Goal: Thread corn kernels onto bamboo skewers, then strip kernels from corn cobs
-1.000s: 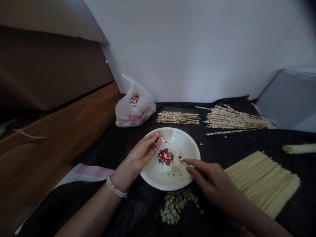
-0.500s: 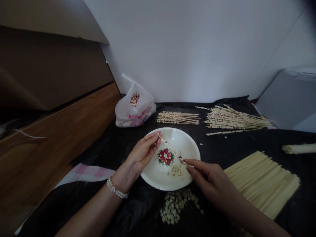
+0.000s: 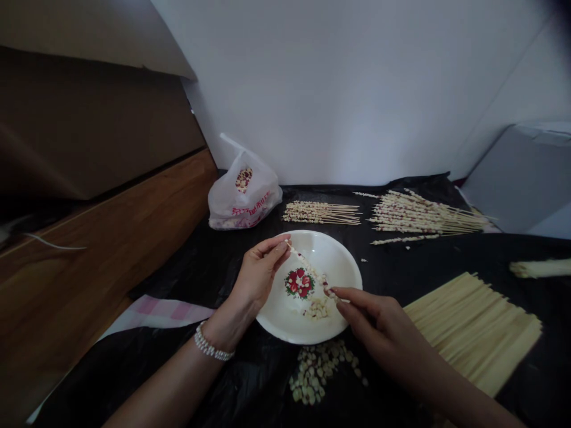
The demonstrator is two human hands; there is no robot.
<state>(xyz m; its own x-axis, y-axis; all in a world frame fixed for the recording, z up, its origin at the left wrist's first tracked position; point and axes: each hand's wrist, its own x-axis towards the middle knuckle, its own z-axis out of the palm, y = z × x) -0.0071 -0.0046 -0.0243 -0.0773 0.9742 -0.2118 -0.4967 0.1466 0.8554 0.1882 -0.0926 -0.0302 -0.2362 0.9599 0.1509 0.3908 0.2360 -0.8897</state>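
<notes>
Over a white bowl (image 3: 267, 324) with a red flower print, a skewer (image 3: 307, 266) threaded with pale and reddish kernel-like pieces slants down from left to right. My left hand (image 3: 260, 273) pinches its upper end between thumb and fingers. The lower end sits in the closed thumb and forefinger of my right hand (image 3: 377, 321), which partly hide it. Loose pale pieces (image 3: 317, 308) lie in the bottom of the bowl. More kernel-like pieces (image 3: 312, 374) are scattered on the black sheet just in front of it.
Behind the bowl stand a white plastic bag (image 3: 243, 199) of pieces and a row of threaded skewers (image 3: 321, 213). A bigger pile of threaded skewers (image 3: 414, 214) lies back right. Bare sticks (image 3: 477, 333) are stacked at right on the black sheet (image 3: 178, 267). A wall (image 3: 334, 89) rises behind.
My left hand has turned slightly, its fingers now closer together at the skewer's upper end. My right hand and the skewer have hardly moved.
</notes>
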